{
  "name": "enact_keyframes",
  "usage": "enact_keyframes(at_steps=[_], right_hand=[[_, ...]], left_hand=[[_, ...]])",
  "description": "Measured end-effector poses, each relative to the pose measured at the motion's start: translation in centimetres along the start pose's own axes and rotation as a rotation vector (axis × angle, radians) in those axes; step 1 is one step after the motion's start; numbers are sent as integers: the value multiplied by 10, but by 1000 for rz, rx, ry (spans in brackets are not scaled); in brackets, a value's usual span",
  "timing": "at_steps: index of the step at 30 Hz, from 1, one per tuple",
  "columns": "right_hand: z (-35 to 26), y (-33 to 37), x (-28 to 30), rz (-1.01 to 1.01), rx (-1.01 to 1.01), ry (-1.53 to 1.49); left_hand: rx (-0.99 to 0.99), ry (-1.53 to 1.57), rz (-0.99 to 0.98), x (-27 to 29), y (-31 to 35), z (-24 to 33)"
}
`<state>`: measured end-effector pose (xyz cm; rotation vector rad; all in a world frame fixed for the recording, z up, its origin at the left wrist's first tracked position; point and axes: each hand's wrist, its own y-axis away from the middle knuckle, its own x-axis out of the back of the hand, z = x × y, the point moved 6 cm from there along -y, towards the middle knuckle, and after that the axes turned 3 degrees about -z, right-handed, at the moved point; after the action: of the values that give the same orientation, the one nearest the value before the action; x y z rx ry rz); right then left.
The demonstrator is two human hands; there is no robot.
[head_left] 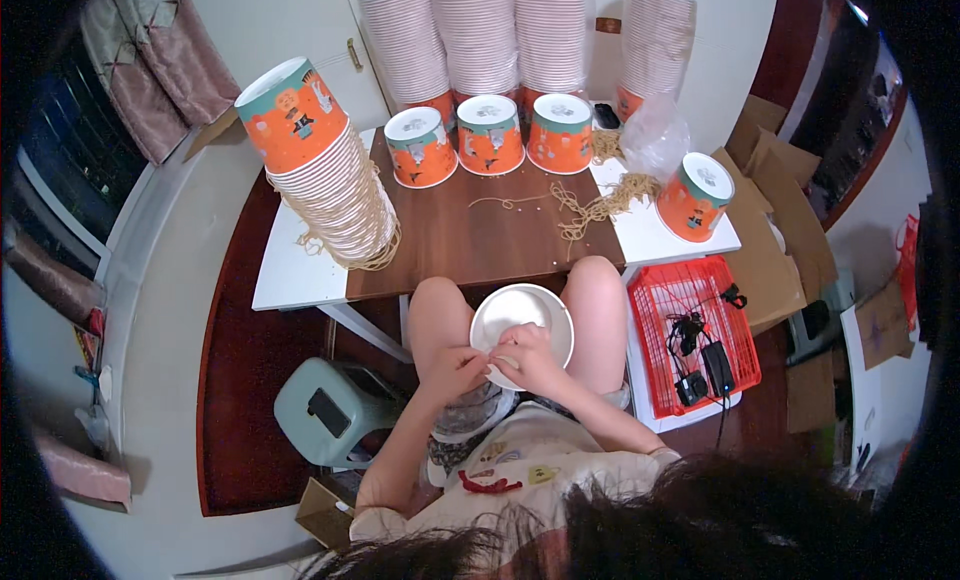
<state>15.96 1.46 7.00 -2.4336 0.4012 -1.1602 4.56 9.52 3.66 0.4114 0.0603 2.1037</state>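
The brown-and-white counter (430, 230) is carrying orange tubs (491, 150). Between your thighs (598, 320), a round bucket (556, 330) is showing its plain white inside; your left hand (460, 371) and right hand (527, 360) are meeting over it, either grip's contents staying unclear.

A bucket stack (322, 180) stands at the left edge of the table (435, 225); three buckets (491, 145) line the far side, before the rear stacks (475, 35). Cord (628, 193) lies toward the right edge, one bucket (690, 205) at its near corner. Before the near edge, the lap bucket (557, 325) sits between stool (300, 395) (left) and crate (660, 305) (right).
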Motion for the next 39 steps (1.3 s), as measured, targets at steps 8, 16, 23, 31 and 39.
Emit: enact_keyframes(at_steps=[8,16,23,31,39], right_hand=[[-3,4,24,48,-80,44],[-28,39,-13,-196,-49,14],[-3,25,-42,-212,-102,-89],[3,3,-27,0,-91,-286],[8,6,-32,-16,-242,-298]], left_hand=[[0,-9,4,-1,7,7],[-144,-140,175,7,7,12],[-221,-508,230,13,11,20],[-146,-429,180,12,6,22],[-112,-330,227,14,12,15]])
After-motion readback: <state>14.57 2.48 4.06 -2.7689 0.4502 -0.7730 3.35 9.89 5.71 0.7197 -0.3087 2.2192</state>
